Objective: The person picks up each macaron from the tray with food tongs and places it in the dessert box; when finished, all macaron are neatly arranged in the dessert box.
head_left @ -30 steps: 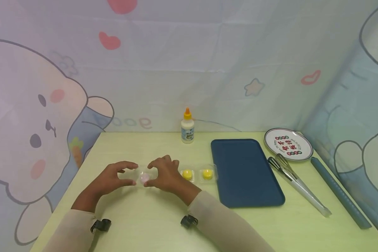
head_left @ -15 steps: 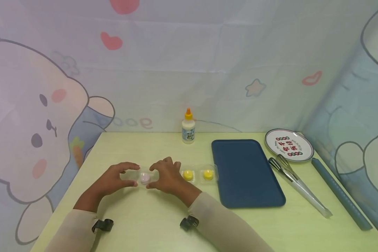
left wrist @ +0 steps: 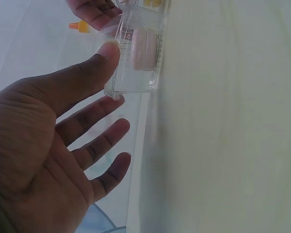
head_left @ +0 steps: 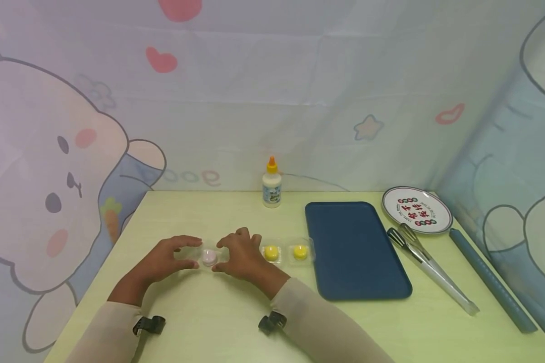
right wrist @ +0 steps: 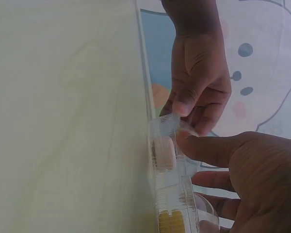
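On the left of the table, a clear plastic box [left wrist: 136,83] with a pink macaron [head_left: 210,257] inside lies between both hands. My left hand [head_left: 163,259] grips its left end, thumb at the near side and index finger at the far side. Its other fingers spread loosely in the left wrist view. From the right end, my right hand [head_left: 241,255] holds the same box between thumb and index finger. Beside that hand, two more clear boxes hold a yellow macaron [head_left: 271,252] and another yellow macaron [head_left: 301,252]; the hand partly hides the nearer box.
A dark blue tray [head_left: 358,252] stands right of the boxes, the last box at its left edge. Beyond it are a printed plate [head_left: 417,209], metal tongs [head_left: 436,275] and a long grey-blue bar [head_left: 490,280]. A glue bottle [head_left: 271,190] stands at the back.
My right fingertips have shifted slightly right, so the thumb now overlaps less of the pink macaron. My left hand keeps its hold, and the boxes stay in place.
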Demonstrator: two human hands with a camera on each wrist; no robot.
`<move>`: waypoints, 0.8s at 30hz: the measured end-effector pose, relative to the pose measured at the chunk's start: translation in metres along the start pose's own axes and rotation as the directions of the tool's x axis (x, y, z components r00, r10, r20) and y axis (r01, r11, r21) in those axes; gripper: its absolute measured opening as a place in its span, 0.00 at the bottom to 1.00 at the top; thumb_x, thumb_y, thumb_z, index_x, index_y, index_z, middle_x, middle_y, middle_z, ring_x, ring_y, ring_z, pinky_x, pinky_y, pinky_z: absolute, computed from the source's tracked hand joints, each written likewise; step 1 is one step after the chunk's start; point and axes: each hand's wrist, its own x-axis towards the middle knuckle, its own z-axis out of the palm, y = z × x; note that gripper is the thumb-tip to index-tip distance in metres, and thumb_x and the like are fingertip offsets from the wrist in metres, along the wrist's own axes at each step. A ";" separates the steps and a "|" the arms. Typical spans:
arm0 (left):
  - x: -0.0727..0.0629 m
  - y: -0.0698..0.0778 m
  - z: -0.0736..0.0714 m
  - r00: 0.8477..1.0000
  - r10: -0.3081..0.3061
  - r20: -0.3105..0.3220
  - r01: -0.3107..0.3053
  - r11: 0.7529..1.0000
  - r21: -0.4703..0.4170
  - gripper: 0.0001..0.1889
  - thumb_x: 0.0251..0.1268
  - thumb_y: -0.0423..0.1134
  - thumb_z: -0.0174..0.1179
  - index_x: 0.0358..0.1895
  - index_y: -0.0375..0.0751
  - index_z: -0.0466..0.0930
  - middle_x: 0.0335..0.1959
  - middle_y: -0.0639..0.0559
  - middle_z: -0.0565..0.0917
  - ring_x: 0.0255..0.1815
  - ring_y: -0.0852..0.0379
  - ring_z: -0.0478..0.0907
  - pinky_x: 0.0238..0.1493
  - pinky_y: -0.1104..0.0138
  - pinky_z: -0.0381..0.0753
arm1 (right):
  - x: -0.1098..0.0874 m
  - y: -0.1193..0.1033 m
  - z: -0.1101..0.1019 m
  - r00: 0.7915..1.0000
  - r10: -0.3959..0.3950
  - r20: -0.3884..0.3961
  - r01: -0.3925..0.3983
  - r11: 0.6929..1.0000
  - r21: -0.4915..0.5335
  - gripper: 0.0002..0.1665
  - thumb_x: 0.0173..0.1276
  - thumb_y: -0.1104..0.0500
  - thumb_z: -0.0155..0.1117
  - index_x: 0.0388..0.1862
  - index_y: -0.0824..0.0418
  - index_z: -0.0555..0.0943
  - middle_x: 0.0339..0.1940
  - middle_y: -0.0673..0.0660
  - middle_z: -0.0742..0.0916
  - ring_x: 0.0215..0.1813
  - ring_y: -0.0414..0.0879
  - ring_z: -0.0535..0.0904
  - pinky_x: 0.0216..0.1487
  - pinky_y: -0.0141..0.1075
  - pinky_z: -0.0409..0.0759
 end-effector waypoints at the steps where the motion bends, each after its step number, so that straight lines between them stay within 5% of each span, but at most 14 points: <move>1: 0.000 0.000 0.000 1.000 -0.012 0.006 0.012 1.000 -0.003 0.28 0.65 0.38 0.79 0.66 0.34 0.85 0.68 0.35 0.86 0.72 0.27 0.79 0.67 0.32 0.80 | 0.000 0.000 0.000 1.000 0.000 -0.003 0.000 1.000 -0.003 0.32 0.63 0.40 0.85 0.63 0.49 0.89 0.65 0.48 0.90 0.74 0.52 0.71 0.66 0.56 0.65; 5: 0.000 -0.002 0.000 0.999 -0.046 0.015 0.046 0.999 -0.019 0.28 0.66 0.40 0.78 0.66 0.34 0.85 0.68 0.33 0.86 0.73 0.26 0.78 0.70 0.31 0.78 | 0.000 -0.001 -0.001 1.000 0.002 -0.004 -0.002 1.000 -0.004 0.31 0.64 0.40 0.84 0.63 0.49 0.90 0.65 0.46 0.91 0.79 0.54 0.69 0.70 0.60 0.64; 17: 0.004 -0.003 0.008 0.998 0.017 -0.054 -0.018 1.000 -0.013 0.24 0.61 0.39 0.82 0.58 0.34 0.88 0.71 0.36 0.84 0.73 0.28 0.79 0.68 0.32 0.80 | 0.002 0.001 -0.003 0.999 0.002 0.033 -0.001 1.000 -0.027 0.31 0.70 0.44 0.78 0.70 0.50 0.86 0.73 0.47 0.86 0.90 0.56 0.59 0.77 0.70 0.59; 24: 0.006 0.002 0.009 0.999 -0.003 -0.054 0.003 1.000 -0.012 0.28 0.62 0.37 0.81 0.63 0.32 0.85 0.70 0.34 0.85 0.74 0.27 0.78 0.69 0.30 0.78 | 0.004 0.001 -0.003 0.999 0.008 0.038 -0.007 1.000 -0.030 0.31 0.70 0.45 0.77 0.70 0.50 0.86 0.73 0.46 0.86 0.90 0.55 0.59 0.78 0.71 0.58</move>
